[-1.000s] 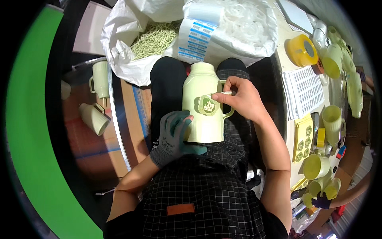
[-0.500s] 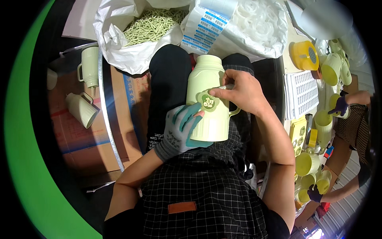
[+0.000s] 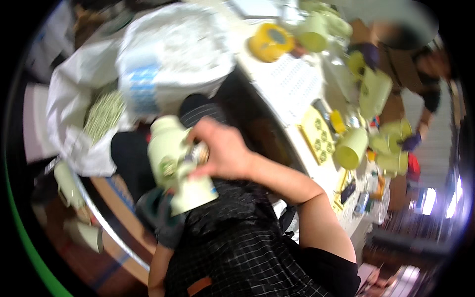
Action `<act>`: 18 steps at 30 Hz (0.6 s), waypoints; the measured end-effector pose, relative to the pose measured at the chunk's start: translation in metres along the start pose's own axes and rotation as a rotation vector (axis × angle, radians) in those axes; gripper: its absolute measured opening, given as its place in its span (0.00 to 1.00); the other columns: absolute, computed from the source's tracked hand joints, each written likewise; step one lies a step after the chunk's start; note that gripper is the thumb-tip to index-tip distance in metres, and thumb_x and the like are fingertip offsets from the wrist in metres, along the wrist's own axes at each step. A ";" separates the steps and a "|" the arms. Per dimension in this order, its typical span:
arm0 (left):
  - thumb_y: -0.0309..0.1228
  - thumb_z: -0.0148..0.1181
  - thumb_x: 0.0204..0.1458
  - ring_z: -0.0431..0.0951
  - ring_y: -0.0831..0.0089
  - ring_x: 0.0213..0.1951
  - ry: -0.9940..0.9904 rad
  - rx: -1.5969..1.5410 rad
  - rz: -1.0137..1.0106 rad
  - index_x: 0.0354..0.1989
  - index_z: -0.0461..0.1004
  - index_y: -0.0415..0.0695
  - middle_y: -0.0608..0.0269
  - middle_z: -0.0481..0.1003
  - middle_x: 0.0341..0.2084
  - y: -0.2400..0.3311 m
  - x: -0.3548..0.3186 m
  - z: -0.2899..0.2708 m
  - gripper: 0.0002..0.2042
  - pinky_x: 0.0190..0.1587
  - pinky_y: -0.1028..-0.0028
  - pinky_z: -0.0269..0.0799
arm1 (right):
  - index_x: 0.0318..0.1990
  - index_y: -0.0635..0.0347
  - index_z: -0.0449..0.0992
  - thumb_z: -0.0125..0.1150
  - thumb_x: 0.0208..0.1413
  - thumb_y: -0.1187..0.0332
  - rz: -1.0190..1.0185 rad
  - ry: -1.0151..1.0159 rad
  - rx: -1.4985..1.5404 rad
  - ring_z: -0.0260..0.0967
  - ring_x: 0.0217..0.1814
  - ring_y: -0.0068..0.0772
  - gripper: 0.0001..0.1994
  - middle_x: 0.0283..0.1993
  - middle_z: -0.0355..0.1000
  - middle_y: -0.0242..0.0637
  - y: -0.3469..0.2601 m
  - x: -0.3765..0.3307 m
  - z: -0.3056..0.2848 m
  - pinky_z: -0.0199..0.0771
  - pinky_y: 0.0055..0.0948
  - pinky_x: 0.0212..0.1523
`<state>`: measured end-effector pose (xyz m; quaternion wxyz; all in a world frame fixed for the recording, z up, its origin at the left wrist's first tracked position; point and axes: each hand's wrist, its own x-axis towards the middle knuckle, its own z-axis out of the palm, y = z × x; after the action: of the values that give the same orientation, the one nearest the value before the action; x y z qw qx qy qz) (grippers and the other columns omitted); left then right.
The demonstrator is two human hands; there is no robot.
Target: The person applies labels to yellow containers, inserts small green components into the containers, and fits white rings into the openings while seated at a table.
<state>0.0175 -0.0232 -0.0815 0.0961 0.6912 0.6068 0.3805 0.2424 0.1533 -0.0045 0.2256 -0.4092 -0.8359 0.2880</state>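
A pale green thermos jug [image 3: 161, 143] lies tilted on my lap, blurred by motion. A green sticker [image 3: 168, 169] with a light middle is on its side. My left hand [image 3: 157, 214], in a grey and green glove, holds the jug at its lower left. My bare right hand [image 3: 220, 151] is at the jug's right side, thumb and fingers curled toward each other. Between them shows a small roundish silvery-brown thing [image 3: 201, 153], too smeared to name. The jug's handle cannot be made out behind this hand.
A white sack [image 3: 64, 114] holds thin green sticks; another sack [image 3: 208, 64] holds clear rings. Sticker sheets [image 3: 319, 133], a yellow round container [image 3: 269, 42] and green jug bodies [image 3: 351, 148] cover the right bench. A co-worker's purple-gloved hand [image 3: 410, 142] is beyond it. More jugs [image 3: 69, 183] lie left.
The view has swung to the right, showing more of the bench. My right thumb has come off the sticker, and a small thing now shows between the fingers. The left hand stays on the jug.
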 end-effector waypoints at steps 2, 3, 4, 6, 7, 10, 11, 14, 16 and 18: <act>0.22 0.65 0.47 0.74 0.50 0.52 0.232 -0.063 0.011 0.47 0.83 0.42 0.50 0.78 0.46 0.009 0.004 -0.001 0.16 0.56 0.51 0.70 | 0.60 0.55 0.70 0.90 0.29 0.44 -0.036 -0.240 0.194 0.76 0.53 0.55 0.50 0.53 0.70 0.44 -0.022 -0.031 -0.009 0.79 0.45 0.48; 0.23 0.69 0.47 0.76 0.51 0.51 0.172 -0.060 0.111 0.48 0.83 0.45 0.55 0.78 0.47 0.019 0.019 -0.009 0.17 0.56 0.50 0.71 | 0.62 0.56 0.69 0.87 0.37 0.47 -0.078 -0.216 0.129 0.77 0.49 0.55 0.46 0.54 0.69 0.43 -0.032 -0.047 -0.011 0.80 0.44 0.45; 0.23 0.73 0.47 0.77 0.53 0.50 0.118 -0.056 0.205 0.49 0.83 0.48 0.61 0.77 0.47 0.033 0.037 -0.018 0.18 0.56 0.48 0.72 | 0.60 0.57 0.71 0.83 0.45 0.54 -0.040 -0.046 0.065 0.78 0.43 0.54 0.37 0.49 0.71 0.42 -0.037 -0.062 -0.012 0.79 0.45 0.40; 0.26 0.76 0.47 0.77 0.55 0.51 -0.003 -0.070 0.384 0.51 0.82 0.50 0.61 0.77 0.48 0.059 0.062 -0.024 0.20 0.53 0.52 0.74 | 0.56 0.56 0.74 0.80 0.48 0.61 -0.161 0.279 -0.027 0.77 0.37 0.51 0.29 0.42 0.73 0.41 -0.011 -0.082 -0.018 0.78 0.44 0.35; 0.27 0.77 0.48 0.77 0.55 0.51 -0.060 -0.076 0.465 0.52 0.82 0.51 0.61 0.77 0.49 0.070 0.075 -0.019 0.21 0.52 0.53 0.74 | 0.51 0.56 0.77 0.81 0.46 0.63 -0.208 0.420 -0.006 0.75 0.35 0.49 0.26 0.36 0.73 0.40 0.002 -0.090 -0.027 0.76 0.42 0.34; 0.34 0.81 0.42 0.77 0.57 0.51 0.155 -0.245 0.550 0.56 0.81 0.52 0.62 0.75 0.52 0.102 0.096 0.007 0.29 0.53 0.57 0.73 | 0.50 0.62 0.76 0.82 0.46 0.71 -0.114 0.552 -0.118 0.75 0.34 0.35 0.24 0.39 0.75 0.38 0.035 -0.108 -0.068 0.75 0.36 0.35; 0.35 0.80 0.44 0.77 0.58 0.52 0.078 -0.228 0.576 0.57 0.81 0.51 0.63 0.75 0.53 0.102 0.094 0.009 0.28 0.54 0.56 0.74 | 0.54 0.64 0.75 0.78 0.51 0.72 0.095 0.589 -0.154 0.76 0.44 0.41 0.24 0.45 0.77 0.43 0.061 -0.124 -0.078 0.78 0.40 0.45; 0.39 0.78 0.49 0.77 0.57 0.55 -0.100 -0.223 0.452 0.46 0.83 0.49 0.58 0.79 0.53 0.102 0.089 0.025 0.17 0.56 0.54 0.74 | 0.58 0.67 0.73 0.75 0.55 0.69 0.392 0.844 -0.254 0.75 0.55 0.46 0.25 0.53 0.75 0.49 0.167 -0.178 -0.166 0.75 0.42 0.56; 0.39 0.76 0.51 0.78 0.59 0.56 -0.188 -0.305 0.412 0.49 0.84 0.50 0.60 0.79 0.54 0.107 0.091 0.036 0.17 0.56 0.55 0.74 | 0.60 0.68 0.71 0.74 0.58 0.66 0.448 1.094 -0.409 0.74 0.62 0.50 0.26 0.59 0.74 0.54 0.257 -0.225 -0.252 0.73 0.43 0.63; 0.36 0.76 0.50 0.81 0.59 0.54 -0.211 -0.257 0.364 0.47 0.84 0.49 0.60 0.80 0.52 0.095 0.086 0.031 0.16 0.54 0.57 0.75 | 0.61 0.69 0.70 0.77 0.60 0.57 0.503 1.188 -0.826 0.74 0.64 0.54 0.31 0.60 0.74 0.57 0.295 -0.236 -0.326 0.73 0.45 0.65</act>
<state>0.1080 0.0419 -0.0108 0.1760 0.8072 0.4054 0.3912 0.7383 0.2057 0.0038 0.3934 -0.7243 -0.4959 -0.2735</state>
